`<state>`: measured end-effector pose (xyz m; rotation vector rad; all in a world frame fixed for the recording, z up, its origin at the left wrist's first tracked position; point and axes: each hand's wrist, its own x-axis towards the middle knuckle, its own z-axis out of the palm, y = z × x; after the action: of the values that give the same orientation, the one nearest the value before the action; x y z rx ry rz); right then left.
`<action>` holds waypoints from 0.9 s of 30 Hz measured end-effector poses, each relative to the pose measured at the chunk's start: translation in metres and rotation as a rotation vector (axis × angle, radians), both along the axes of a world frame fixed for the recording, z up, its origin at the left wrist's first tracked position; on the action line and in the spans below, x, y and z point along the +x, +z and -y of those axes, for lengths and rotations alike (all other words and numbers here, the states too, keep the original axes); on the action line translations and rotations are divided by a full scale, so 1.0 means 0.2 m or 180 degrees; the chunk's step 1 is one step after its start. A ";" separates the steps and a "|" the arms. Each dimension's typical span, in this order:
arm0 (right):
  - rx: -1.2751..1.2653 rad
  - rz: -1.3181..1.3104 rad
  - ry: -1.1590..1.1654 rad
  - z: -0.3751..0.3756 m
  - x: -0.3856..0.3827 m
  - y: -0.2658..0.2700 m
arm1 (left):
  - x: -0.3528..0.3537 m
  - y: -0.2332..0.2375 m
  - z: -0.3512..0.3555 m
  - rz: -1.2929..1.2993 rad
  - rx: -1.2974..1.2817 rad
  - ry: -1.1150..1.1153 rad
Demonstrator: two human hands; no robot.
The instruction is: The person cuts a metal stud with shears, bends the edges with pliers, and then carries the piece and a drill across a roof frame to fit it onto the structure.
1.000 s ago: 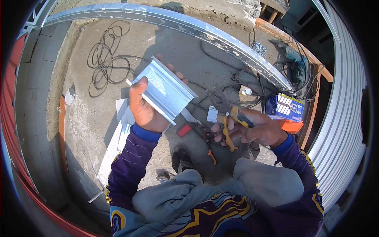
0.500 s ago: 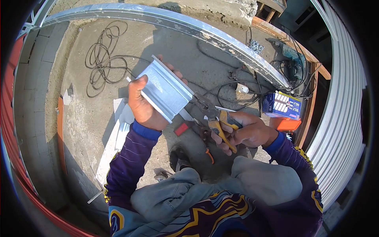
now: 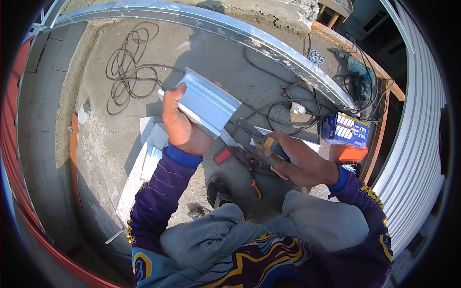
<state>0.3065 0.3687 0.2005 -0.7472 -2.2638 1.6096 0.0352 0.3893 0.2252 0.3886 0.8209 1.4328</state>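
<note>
My left hand [image 3: 181,126] grips a short piece of galvanised metal channel [image 3: 207,102], held up at an angle above the concrete floor. My right hand [image 3: 295,161] is closed around yellow-handled tin snips [image 3: 263,141], whose dark jaws point up and left toward the lower right edge of the channel piece, just short of touching it. Both arms wear purple sleeves. My grey-trousered knees fill the bottom of the view.
A long metal track [image 3: 269,45] curves across the floor beyond my hands. Black cable [image 3: 132,72] coils at the left. A blue screw box [image 3: 345,129], an orange object [image 3: 353,154], a power drill [image 3: 357,77], orange pliers [image 3: 255,178] and white offcuts [image 3: 144,163] lie around. Corrugated sheeting [image 3: 413,144] stands at right.
My right hand turned over and brought the snips' jaws up toward the channel piece. My left hand tilted the piece slightly and shifted it a little to the right.
</note>
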 end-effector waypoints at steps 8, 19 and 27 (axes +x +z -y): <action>0.0509 0.0174 0.0018 0.04 -0.08 0.03 | 0.04 -0.01 -0.01 -0.0066 -0.0224 0.0282; 0.0196 0.0321 -0.0352 0.08 -0.11 -0.02 | 0.08 -0.02 0.00 -0.0140 -0.0245 0.0499; -0.3284 -0.0801 0.0170 0.04 -0.09 0.00 | 0.07 -0.07 0.02 0.0142 -0.0231 0.0304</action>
<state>0.2883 0.3610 0.2007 -0.6045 -1.1764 2.7016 0.0489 0.3855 0.2108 0.2643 0.8622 1.4902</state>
